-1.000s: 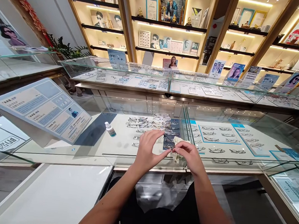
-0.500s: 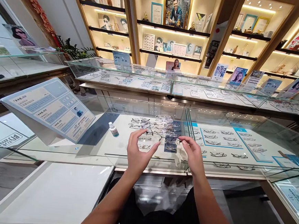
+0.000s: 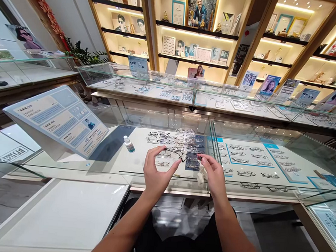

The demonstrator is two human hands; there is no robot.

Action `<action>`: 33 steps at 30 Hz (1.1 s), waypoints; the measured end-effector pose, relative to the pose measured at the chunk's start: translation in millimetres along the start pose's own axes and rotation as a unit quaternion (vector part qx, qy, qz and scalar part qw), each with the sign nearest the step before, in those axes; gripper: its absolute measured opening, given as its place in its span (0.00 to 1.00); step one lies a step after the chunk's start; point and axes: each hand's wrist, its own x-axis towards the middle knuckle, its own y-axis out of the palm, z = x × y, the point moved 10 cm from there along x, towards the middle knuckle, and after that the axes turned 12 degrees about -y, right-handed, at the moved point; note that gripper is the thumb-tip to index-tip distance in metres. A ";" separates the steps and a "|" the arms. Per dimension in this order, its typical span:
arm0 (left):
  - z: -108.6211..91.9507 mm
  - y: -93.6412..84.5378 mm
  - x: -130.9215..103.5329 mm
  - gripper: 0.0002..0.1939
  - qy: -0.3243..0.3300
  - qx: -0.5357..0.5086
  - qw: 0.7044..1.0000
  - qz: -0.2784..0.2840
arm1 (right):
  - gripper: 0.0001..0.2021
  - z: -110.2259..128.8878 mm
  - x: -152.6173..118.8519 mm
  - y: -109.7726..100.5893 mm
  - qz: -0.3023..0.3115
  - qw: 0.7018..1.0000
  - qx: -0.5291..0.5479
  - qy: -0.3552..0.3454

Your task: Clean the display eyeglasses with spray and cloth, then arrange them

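Two grips on: left hand (image 3: 157,173), right hand (image 3: 214,178) pinching glasses (image 3: 183,158) from opposite sides! Uneven pull could twist them; slack fingertips could drop them onto countertop (image 3: 137,167) beneath hands.

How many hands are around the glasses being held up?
2: the left hand at one side of the glasses, and the right hand at the other. Some fingers are hidden, but both hands show.
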 end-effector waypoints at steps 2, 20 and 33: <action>1.4 0.0 -0.9 0.29 -0.001 -0.006 1.000 -0.001 | 0.19 -4.0 0.6 -2.4 -0.007 1.000 -0.002 0.006; 21.4 12.3 -9.7 0.30 -0.078 -0.034 0.996 0.017 | 0.17 -11.8 -1.5 7.9 -0.005 0.987 0.145 0.064; 48.9 30.7 -4.4 0.33 -0.150 -0.079 0.974 0.152 | 0.17 -15.3 -1.8 10.7 0.039 0.976 0.192 0.091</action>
